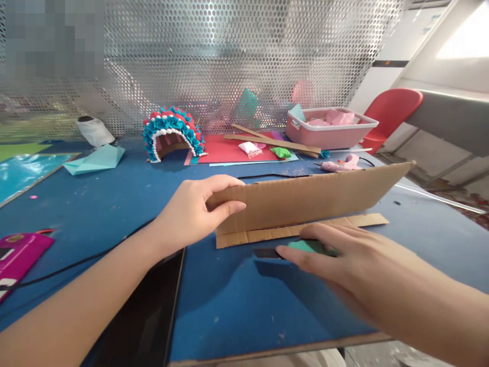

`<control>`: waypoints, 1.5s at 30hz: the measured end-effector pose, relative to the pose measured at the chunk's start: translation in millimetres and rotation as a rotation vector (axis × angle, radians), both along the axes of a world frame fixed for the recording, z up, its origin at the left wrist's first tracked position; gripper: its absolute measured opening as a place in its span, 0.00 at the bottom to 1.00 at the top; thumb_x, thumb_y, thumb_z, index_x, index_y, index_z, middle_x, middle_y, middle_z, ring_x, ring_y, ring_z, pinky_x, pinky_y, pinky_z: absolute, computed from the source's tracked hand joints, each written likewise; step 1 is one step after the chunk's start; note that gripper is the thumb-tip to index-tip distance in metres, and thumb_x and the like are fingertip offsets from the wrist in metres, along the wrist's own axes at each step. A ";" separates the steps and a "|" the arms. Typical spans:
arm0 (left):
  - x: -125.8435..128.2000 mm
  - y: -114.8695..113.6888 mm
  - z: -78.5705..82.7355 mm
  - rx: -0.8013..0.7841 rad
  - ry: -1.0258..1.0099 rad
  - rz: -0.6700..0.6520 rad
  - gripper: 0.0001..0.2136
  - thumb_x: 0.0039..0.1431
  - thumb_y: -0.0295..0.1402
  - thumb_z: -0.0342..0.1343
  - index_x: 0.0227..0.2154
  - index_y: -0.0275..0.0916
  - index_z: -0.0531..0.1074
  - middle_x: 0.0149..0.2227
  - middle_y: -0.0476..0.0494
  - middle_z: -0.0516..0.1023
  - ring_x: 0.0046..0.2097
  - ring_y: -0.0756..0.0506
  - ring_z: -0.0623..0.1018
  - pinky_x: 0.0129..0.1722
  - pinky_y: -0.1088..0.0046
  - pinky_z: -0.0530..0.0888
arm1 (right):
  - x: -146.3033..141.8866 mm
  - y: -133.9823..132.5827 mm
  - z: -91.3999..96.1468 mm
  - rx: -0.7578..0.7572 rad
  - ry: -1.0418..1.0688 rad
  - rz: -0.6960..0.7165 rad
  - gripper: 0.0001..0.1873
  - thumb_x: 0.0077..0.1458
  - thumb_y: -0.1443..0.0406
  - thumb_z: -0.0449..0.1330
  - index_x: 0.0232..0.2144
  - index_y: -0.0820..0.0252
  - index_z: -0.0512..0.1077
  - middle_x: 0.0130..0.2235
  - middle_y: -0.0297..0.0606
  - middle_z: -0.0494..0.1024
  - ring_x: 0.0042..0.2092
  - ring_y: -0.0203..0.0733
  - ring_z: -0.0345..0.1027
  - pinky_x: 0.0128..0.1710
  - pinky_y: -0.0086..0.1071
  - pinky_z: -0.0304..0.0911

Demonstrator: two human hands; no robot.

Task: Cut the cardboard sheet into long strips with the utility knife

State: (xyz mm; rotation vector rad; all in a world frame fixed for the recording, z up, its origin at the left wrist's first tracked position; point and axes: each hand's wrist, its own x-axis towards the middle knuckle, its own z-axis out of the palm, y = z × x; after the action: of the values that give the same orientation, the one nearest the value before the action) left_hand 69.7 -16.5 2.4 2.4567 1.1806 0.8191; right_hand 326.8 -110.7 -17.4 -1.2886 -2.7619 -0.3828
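My left hand [206, 209] pinches the left end of a brown cardboard piece [305, 199], thumb on the near face and fingers behind. The cardboard stands tilted up on its long edge. Along its foot lies a narrow cardboard strip [267, 234]; whether the two are still joined at the left end I cannot tell. In front of the strip, my right hand [336, 260] is closed around a green utility knife [311, 246]. Its dark blade points left, just above the blue table [229, 306], with a shadow beneath it.
A dark flat panel [141, 311] lies under my left forearm, near a black cable [87, 260]. Behind the cardboard are a pink glue gun [342, 163], red paper [217, 148], cardboard strips [275, 142] and a pink basket [328, 136]. A decorated arch [171, 130] stands back left.
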 end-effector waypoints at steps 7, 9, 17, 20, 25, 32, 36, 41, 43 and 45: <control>2.6 -3.6 -0.4 -0.036 -0.005 -0.009 0.10 0.57 0.37 0.57 0.42 0.44 0.73 0.36 0.55 0.79 0.32 0.53 0.76 0.37 0.79 0.72 | -49.4 28.4 0.2 -0.050 -0.001 0.058 0.25 0.52 0.70 0.54 0.52 0.47 0.70 0.31 0.38 0.69 0.28 0.40 0.66 0.28 0.33 0.54; 1.5 -3.1 -1.1 -0.032 -0.014 -0.024 0.10 0.58 0.36 0.57 0.43 0.44 0.73 0.37 0.55 0.79 0.33 0.53 0.76 0.38 0.79 0.71 | -55.0 30.1 1.9 -0.075 -0.012 0.065 0.25 0.51 0.70 0.54 0.51 0.47 0.70 0.31 0.38 0.69 0.28 0.40 0.66 0.28 0.33 0.53; -1.5 -2.2 -2.1 -0.053 0.013 -0.033 0.09 0.59 0.36 0.56 0.42 0.42 0.71 0.33 0.56 0.77 0.31 0.53 0.75 0.35 0.80 0.69 | -64.0 26.8 6.2 -0.110 -0.070 0.033 0.23 0.51 0.68 0.56 0.50 0.48 0.71 0.30 0.38 0.69 0.28 0.41 0.67 0.27 0.33 0.50; -2.2 -0.4 -2.4 -0.058 0.053 -0.013 0.12 0.57 0.37 0.58 0.43 0.43 0.70 0.33 0.57 0.76 0.31 0.53 0.74 0.33 0.80 0.68 | -67.3 28.9 10.7 -0.132 -0.112 0.027 0.21 0.52 0.66 0.56 0.49 0.49 0.71 0.29 0.37 0.70 0.26 0.40 0.66 0.25 0.32 0.48; -2.6 1.6 -3.4 -0.101 0.108 0.005 0.13 0.55 0.39 0.58 0.43 0.44 0.69 0.28 0.57 0.74 0.27 0.53 0.72 0.27 0.79 0.65 | -74.9 40.2 26.8 -0.204 -0.177 0.014 0.18 0.55 0.65 0.53 0.48 0.49 0.72 0.29 0.38 0.73 0.26 0.39 0.67 0.24 0.30 0.48; -3.5 6.2 -5.3 -0.139 0.081 -0.005 0.14 0.56 0.38 0.57 0.45 0.45 0.68 0.34 0.55 0.76 0.33 0.49 0.74 0.32 0.76 0.67 | -75.2 54.6 38.4 -0.293 -0.244 0.074 0.20 0.54 0.68 0.55 0.49 0.49 0.71 0.31 0.36 0.76 0.28 0.40 0.70 0.23 0.29 0.49; -4.4 16.8 -9.1 -0.258 0.008 -0.069 0.16 0.56 0.37 0.57 0.47 0.45 0.68 0.44 0.52 0.76 0.42 0.47 0.75 0.41 0.72 0.70 | -68.1 54.4 36.5 -0.297 -0.284 0.108 0.21 0.53 0.68 0.56 0.50 0.51 0.68 0.29 0.35 0.75 0.24 0.38 0.69 0.21 0.28 0.47; -4.5 28.4 -13.8 -0.291 0.037 -0.136 0.22 0.55 0.38 0.58 0.53 0.45 0.64 0.52 0.47 0.71 0.52 0.44 0.72 0.51 0.68 0.69 | -67.8 55.8 34.2 -0.348 -0.352 0.133 0.27 0.48 0.71 0.59 0.52 0.51 0.67 0.28 0.34 0.75 0.23 0.41 0.70 0.18 0.28 0.45; -2.9 18.3 -10.6 -0.053 0.121 0.001 0.24 0.55 0.35 0.58 0.55 0.43 0.63 0.55 0.42 0.68 0.55 0.41 0.68 0.54 0.60 0.67 | -69.2 58.6 34.8 -0.381 -0.345 0.139 0.30 0.48 0.73 0.59 0.54 0.51 0.65 0.28 0.34 0.75 0.24 0.42 0.71 0.18 0.29 0.44; -0.2 -4.7 -6.9 0.281 0.229 0.165 0.19 0.56 0.31 0.57 0.51 0.35 0.67 0.51 0.35 0.69 0.54 0.36 0.68 0.53 0.53 0.66 | -69.4 62.1 35.8 -0.419 -0.310 0.141 0.29 0.49 0.74 0.58 0.54 0.52 0.66 0.28 0.34 0.75 0.25 0.41 0.72 0.19 0.29 0.44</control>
State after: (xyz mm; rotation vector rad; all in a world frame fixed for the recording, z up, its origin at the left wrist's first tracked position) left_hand 69.6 -21.2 -4.6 2.7698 1.4531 0.8130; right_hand 257.4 -48.6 18.5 -1.1757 -3.3042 0.0151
